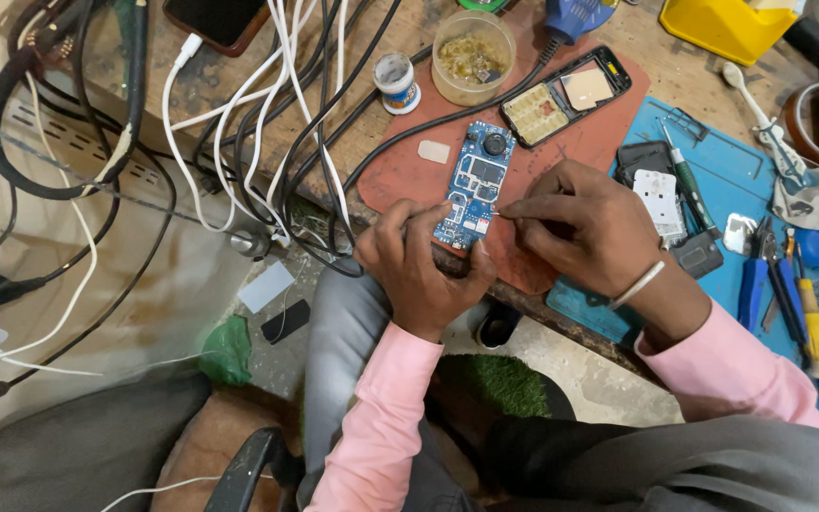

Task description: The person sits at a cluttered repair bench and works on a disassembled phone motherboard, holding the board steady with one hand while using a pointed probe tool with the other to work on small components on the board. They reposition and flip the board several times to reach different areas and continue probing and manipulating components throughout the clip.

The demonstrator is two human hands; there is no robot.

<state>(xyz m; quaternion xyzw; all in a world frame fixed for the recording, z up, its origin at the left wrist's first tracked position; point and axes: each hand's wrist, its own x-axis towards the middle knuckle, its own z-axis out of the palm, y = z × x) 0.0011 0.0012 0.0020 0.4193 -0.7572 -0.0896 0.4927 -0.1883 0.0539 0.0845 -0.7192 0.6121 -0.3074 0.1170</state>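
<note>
1. Blue circuit board [473,185] lies on the red mat [400,175] at the worktop's near edge.
2. Left hand [419,270] grips the board's lower end, fingers curled round it.
3. Right hand [585,228], right of the board: fingers pressed together, pinching something thin against the board's edge; what, I cannot tell.
4. Opened phone shell [575,95] lies beyond the board.

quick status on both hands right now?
Left hand: closed on the lower end of the blue circuit board.
Right hand: fingers pinched at the board's edge; whether they hold anything cannot be told.
</note>
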